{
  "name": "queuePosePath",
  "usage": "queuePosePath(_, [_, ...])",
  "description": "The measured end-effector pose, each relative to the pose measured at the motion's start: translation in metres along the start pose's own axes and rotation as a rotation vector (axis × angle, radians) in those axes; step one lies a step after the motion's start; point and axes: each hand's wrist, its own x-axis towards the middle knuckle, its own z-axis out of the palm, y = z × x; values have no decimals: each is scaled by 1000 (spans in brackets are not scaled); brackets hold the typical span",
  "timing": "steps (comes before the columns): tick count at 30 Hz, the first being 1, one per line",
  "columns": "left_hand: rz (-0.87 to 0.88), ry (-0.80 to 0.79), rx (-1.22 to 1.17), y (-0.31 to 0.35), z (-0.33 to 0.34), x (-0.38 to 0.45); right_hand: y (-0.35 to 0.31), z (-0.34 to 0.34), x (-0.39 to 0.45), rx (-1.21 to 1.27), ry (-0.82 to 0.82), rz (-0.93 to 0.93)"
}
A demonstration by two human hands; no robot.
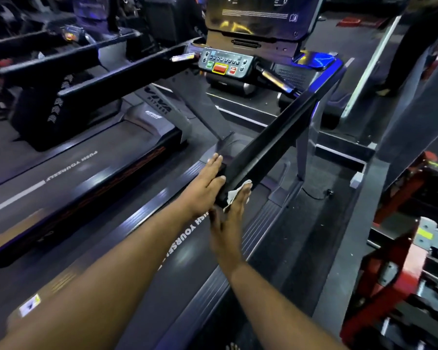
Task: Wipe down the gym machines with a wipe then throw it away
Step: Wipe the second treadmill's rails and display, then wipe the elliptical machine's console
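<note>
my left hand [208,176] lies flat with fingers straight against the near end of the treadmill's right handrail [271,145] to steady it, while my right hand [234,210], fingers straight too, presses the white wipe [234,194] against the rail's outer side to clean it.

Red metal frame [390,261] stands beside dark floor [326,223].
</note>
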Motion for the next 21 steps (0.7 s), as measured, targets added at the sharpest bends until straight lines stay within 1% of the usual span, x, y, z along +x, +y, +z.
queuePosePath(3, [-140, -9, -214, -10, -11, -35, -11, 4, -22, 69, 62, -14])
queuePosePath(6, [-199, -86, -272, -23, -17, -78, -24, 10, -50, 99, 124, -67])
queuePosePath(8, [-207, -121, -312, -45, -25, -111, -36, 24, -78, 141, 94, -82])
queuePosePath(10, [-209, -103, -359, -72, -38, -141, -49, 43, -105, 213, 31, 5])
queuePosePath(13, [-181, 12, -363, -122, -85, -211, -81, 96, -152, 302, -131, 175])
queuePosePath(14, [-172, 46, -357, -134, -101, -233, -89, 113, -162, 296, -187, 192])
queuePosePath(16, [-193, 161, -325, -162, -137, -283, -110, 153, -188, 256, -327, 180])
queuePosePath(19, [-264, 367, -259, -195, -189, -351, -139, 210, -221, 234, -503, 206])
queuePosePath(21, [-331, 464, -270, -210, -220, -394, -160, 247, -242, 259, -618, 250])
